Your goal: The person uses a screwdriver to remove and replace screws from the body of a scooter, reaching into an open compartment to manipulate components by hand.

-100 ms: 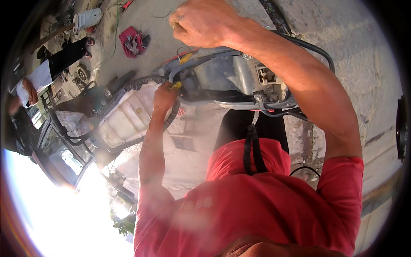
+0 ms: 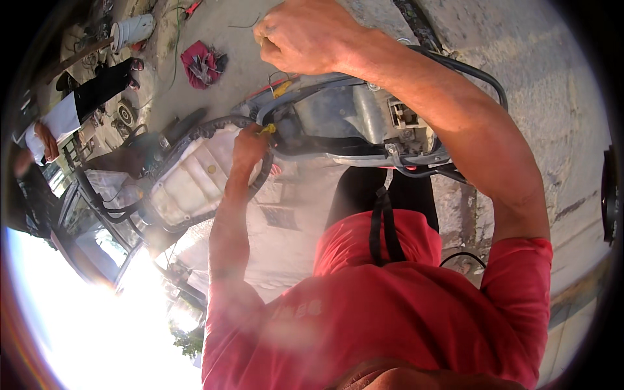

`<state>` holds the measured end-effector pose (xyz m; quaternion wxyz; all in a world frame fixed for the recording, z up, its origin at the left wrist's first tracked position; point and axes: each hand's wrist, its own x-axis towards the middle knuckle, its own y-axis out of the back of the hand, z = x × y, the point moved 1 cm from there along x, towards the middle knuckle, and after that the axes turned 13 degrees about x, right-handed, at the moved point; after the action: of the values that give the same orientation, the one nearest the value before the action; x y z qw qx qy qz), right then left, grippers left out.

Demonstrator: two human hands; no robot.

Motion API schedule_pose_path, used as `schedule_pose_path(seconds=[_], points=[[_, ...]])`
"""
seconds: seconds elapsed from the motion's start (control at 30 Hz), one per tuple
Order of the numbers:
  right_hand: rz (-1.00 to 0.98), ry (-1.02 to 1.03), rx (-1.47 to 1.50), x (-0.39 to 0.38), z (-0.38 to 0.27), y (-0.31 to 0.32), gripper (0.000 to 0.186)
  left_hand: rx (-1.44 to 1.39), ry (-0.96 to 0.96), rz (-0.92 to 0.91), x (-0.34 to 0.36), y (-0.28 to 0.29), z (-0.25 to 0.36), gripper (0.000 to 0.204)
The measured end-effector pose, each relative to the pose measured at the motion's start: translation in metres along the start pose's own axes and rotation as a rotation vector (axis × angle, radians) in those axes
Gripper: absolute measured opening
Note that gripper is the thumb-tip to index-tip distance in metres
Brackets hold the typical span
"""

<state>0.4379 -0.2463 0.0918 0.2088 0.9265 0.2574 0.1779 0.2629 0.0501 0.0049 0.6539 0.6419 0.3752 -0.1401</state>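
My left hand (image 2: 249,147) is closed at the near end of the tipped-up seat, whose pale underside (image 2: 198,172) has a black rim. A small yellow piece (image 2: 268,129) shows at its fingertips; its kind is unclear. Just right of that hand lies the motorbike's opened body, with a grey-blue inner panel (image 2: 325,114) inside the dark frame. Raised beyond the body, my right hand (image 2: 305,36) is curled into a fist. Whatever it may hold is hidden. My right forearm crosses over the rear of the bike.
A red cloth bundle (image 2: 203,64) and a white bucket (image 2: 132,31) are on the ground beyond the bike. Another person in a white top (image 2: 57,122) is at the far left. A dark curved grab rail (image 2: 478,70) rings the bike's rear.
My right fist has shifted very slightly to the left. My left hand stays in place with the yellow piece.
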Motion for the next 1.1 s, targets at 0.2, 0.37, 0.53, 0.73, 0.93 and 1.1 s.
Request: schedule_pose_path(seconds=[0.2,0.37,0.53,0.73,0.93,1.1], points=[[-0.046,-0.029,0.011,0.0,-0.001,0.001,0.021,-0.352,0.281,-0.27,0.008,0.008,0.002,0.028],[-0.028,-0.022,0.001,-0.004,0.003,-0.009,0.018,-0.531,0.319,-0.35,0.015,-0.001,-0.013,0.027],[0.001,0.015,0.098,-0.002,0.0,-0.001,0.025,0.177,-0.182,-0.021,0.024,0.004,-0.002,0.027],[0.037,0.046,0.045,-0.005,0.008,-0.014,0.022,0.738,-0.47,-0.011,0.004,0.025,0.049,0.032],[-0.086,-0.035,-0.007,-0.005,0.004,-0.014,0.019,0.484,-0.333,-0.018,0.001,0.008,0.042,0.032],[-0.025,-0.004,-0.009,-0.005,0.006,-0.016,0.017,0.038,-0.042,-0.129,-0.003,0.016,0.045,0.035]])
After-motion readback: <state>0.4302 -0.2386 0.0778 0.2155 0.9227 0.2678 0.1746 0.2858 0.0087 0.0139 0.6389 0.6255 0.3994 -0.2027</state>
